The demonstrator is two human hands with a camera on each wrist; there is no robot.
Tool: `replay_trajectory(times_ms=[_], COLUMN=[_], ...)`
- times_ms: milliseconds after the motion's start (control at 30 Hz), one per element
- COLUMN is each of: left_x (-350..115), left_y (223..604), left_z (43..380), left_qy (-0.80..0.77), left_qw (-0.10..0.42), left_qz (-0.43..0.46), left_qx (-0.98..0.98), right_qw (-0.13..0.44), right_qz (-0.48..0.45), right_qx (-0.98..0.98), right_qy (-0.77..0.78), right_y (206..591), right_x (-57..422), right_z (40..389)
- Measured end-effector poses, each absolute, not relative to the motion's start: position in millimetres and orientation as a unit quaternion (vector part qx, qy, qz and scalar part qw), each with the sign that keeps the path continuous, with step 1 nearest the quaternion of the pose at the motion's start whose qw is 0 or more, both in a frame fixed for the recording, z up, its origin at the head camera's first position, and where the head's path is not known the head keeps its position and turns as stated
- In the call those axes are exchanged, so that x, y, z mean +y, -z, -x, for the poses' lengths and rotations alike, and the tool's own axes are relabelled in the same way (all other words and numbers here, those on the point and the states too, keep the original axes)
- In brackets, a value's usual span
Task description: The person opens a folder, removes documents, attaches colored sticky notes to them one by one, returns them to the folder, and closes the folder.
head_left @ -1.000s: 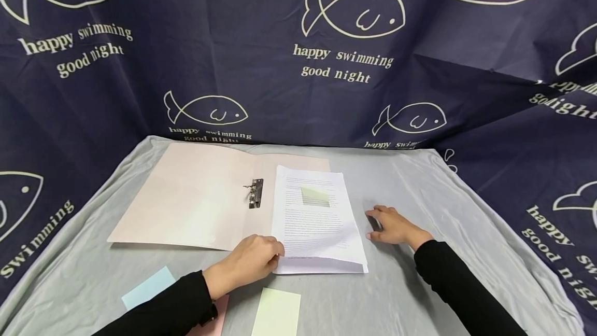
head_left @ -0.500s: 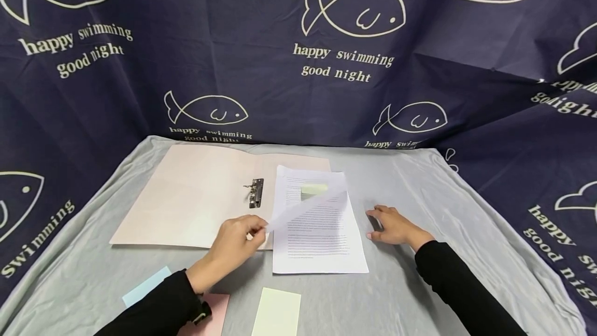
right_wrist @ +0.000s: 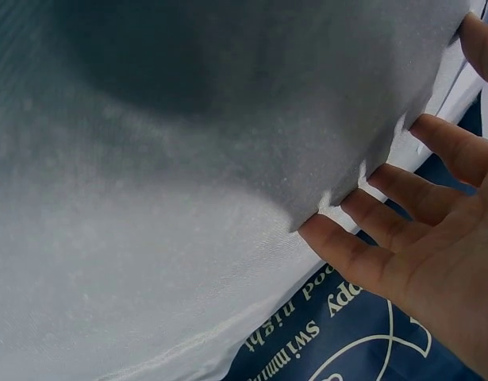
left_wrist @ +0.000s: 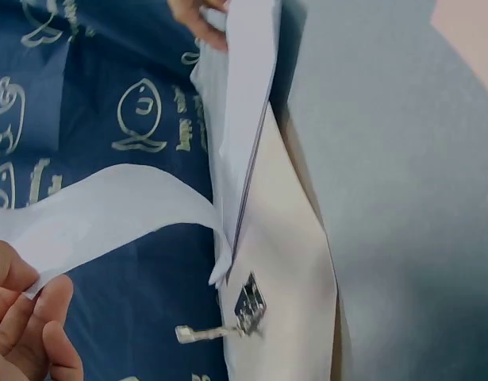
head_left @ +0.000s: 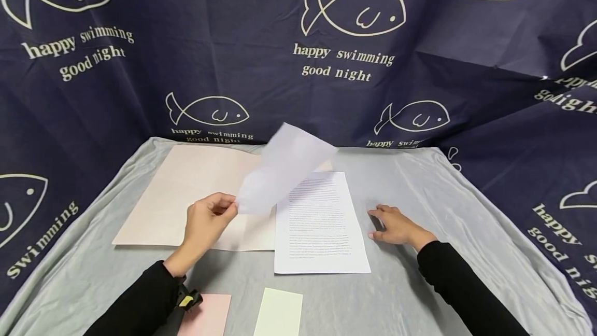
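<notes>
At the far left of the bench, an open, pale pink folder [head_left: 186,191] lies on a grey cloth [head_left: 420,180]. In the left wrist view a metal clip [left_wrist: 250,305] shows on the folder's inner face, with its lever sticking out; from the head the clip is hidden behind paper.

Over the near part of the folder is the person's left hand [head_left: 205,227]. Its thumb and fingers are closed together in a pinch on the corner of a white sheet [head_left: 284,170], with no gap between them but the paper. The sheet is held up in the air, tilted and curving, reaching from the hand toward the far right. It covers part of the folder and the far left part of a paper stack [head_left: 322,242]. A dark strap [head_left: 186,299] with a yellow patch sits on the left wrist, at the end of a black sleeve [head_left: 135,299].

Nearer, beside that sleeve, a pink card [head_left: 210,315] lies on the cloth, and to its right a pale green card [head_left: 278,312]; both run out of view at the near side.

The paper stack, its top page printed with lines of text, lies at the centre, partly over the folder's right side.

Just right of the stack and apart from it, the right hand [head_left: 396,227] rests with its fingers spread, the tips touching the cloth and gripping nothing.

Behind everything hangs a dark blue curtain [head_left: 233,56] with white fish outlines.
</notes>
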State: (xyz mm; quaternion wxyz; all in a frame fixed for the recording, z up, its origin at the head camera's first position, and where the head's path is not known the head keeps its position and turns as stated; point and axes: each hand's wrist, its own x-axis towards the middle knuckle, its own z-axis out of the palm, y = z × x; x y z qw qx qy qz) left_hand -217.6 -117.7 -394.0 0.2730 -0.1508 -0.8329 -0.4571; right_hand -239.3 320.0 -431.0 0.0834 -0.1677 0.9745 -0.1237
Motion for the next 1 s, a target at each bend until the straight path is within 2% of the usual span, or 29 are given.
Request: replay_trajectory(times_ms=[600,1000], left_x=[-160.7,-176.1], left_y=[402.8,413.2], left_z=[233.6,237.0], left_qy=[0.484,0.475], left_qw=[0.31,0.29], left_qz=[0.027,-0.058], left_qx=[-0.818,-0.829], right_qw=[0.083,0.086], right_qz=[0.17,0.168], right_qx=[0.974,0.974], right_qy=[0.127,0.126], right_y=[430.3,431.2], right_x=[317.9,317.8], right_z=[238.8,238.8])
